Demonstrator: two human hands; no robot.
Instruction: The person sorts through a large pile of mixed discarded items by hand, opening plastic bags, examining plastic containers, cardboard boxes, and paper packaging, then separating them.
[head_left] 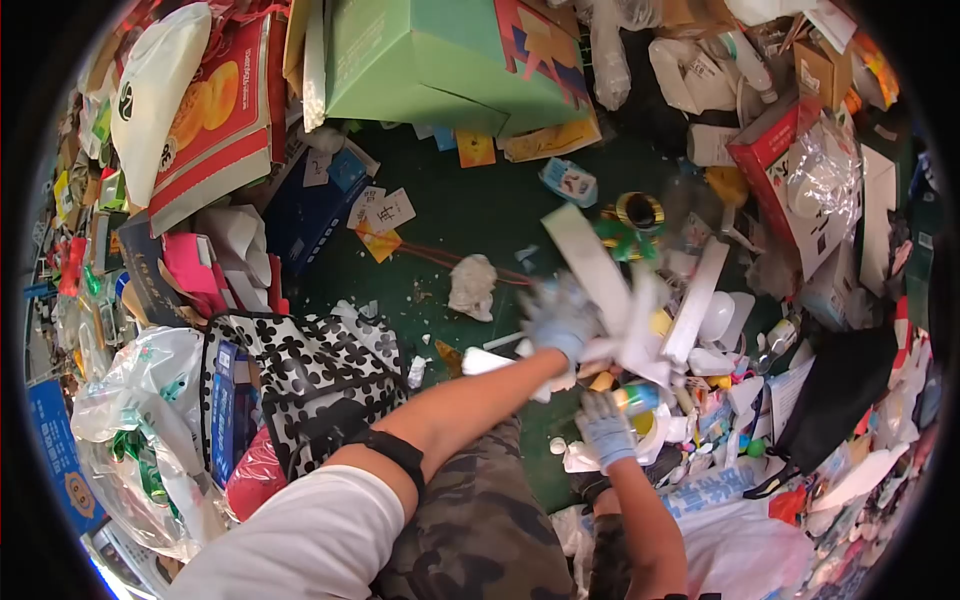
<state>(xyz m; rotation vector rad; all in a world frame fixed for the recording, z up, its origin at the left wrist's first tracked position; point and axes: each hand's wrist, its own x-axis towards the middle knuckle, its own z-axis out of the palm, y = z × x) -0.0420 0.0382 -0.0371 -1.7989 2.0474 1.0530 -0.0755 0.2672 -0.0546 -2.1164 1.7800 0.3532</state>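
Note:
My left hand (562, 318), in a grey-blue work glove, is smeared by motion over the heap, so I cannot tell whether it grips anything. Beside its fingers are white foam strips (585, 262), one of them blurred too. Lower down, my right hand (604, 432) wears a matching glove, its fingers stretched forward at the edge of the heap. Close to those fingertips lies a small container with a blue and green label (637, 399). Another long white strip (697, 300) leans across the pile to the right.
A large green box (415, 65) stands at the back, with a red box (228, 105) to its left. A crumpled whitish lump (472, 287) lies on the green floor (440, 190). A black-and-white patterned bag (325, 370) sits left of my leg. Mixed rubbish surrounds me.

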